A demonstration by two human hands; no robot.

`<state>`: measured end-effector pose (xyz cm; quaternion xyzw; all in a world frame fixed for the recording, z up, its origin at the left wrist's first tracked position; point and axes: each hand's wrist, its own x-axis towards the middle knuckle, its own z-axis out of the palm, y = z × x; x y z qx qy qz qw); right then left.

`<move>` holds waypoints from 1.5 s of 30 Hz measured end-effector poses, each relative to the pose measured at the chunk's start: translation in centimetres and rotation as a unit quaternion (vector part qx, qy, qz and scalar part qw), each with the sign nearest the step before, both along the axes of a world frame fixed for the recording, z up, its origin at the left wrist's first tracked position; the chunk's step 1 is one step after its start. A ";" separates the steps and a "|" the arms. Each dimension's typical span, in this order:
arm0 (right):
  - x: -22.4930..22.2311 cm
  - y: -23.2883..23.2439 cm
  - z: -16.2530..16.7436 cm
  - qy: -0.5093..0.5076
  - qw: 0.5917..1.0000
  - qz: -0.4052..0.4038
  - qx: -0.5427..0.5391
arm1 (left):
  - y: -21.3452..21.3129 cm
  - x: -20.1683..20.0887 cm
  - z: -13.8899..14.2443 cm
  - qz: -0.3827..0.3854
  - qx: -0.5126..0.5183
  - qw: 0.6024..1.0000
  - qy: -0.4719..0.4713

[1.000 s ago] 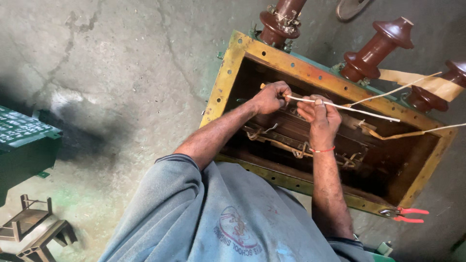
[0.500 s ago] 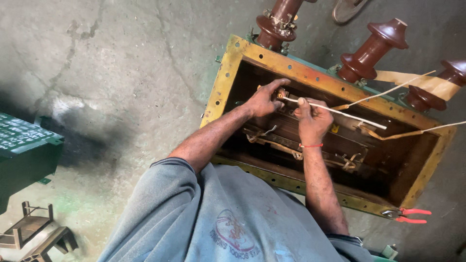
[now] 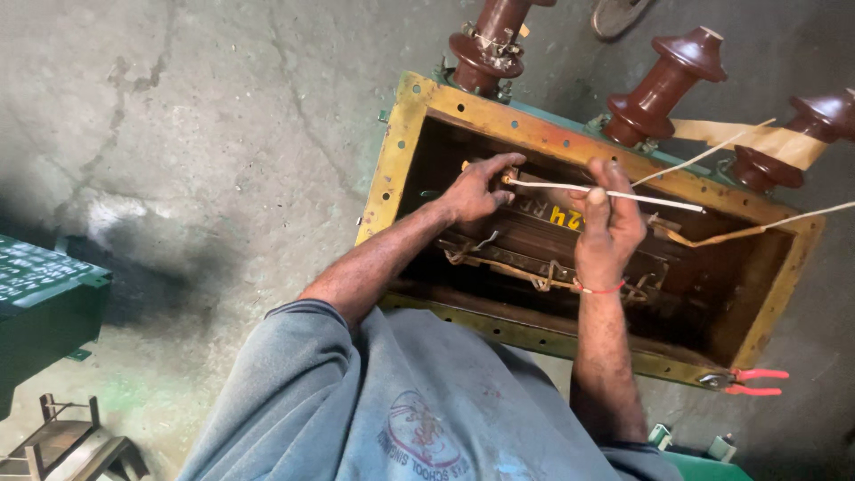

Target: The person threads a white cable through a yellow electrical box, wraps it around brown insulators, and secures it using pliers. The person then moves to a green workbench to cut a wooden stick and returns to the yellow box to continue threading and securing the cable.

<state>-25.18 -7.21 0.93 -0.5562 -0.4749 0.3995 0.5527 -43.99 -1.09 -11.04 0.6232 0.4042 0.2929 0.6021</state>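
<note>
An open rectangular transformer tank (image 3: 403, 151) with a worn yellow flange stands on the floor, its brown core and windings (image 3: 534, 240) inside. My left hand (image 3: 476, 189) reaches into the tank's far left corner and pinches the end of a thin white sleeved lead (image 3: 623, 193). My right hand (image 3: 608, 223), with a red thread at the wrist, grips the same lead further along, thumb on top. The lead runs rightward across the tank opening.
Three brown porcelain bushings (image 3: 663, 82) stand along the tank's far side. More pale leads (image 3: 766, 227) and a paper strip (image 3: 775, 141) cross the right end. Red-handled pliers (image 3: 746, 381) lie on the near right flange. A dark green box (image 3: 44, 303) sits at left.
Both hands have shifted slightly toward the tank's far edge while holding the white lead. The lead lies straighter between them.
</note>
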 end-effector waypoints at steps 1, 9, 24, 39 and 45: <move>0.3 -0.3 -0.3 0.008 1.000 -0.016 -0.015 | 0.0 0.0 -0.1 -0.002 0.000 1.000 0.000; 0.6 0.6 -4.9 -0.117 0.992 -0.051 0.018 | 0.0 -0.5 -0.7 0.008 -0.022 1.000 0.012; 0.4 -0.1 -0.4 0.034 0.997 -0.067 -0.004 | 0.0 0.3 0.1 -0.024 0.115 0.993 -0.004; 0.2 0.3 -3.1 -0.091 0.992 -0.084 -0.016 | 0.2 1.2 1.3 -0.022 0.086 0.996 -0.020; 0.0 0.0 -2.4 -0.203 0.976 -0.066 -0.042 | 0.2 1.4 1.1 -0.008 0.145 0.989 -0.025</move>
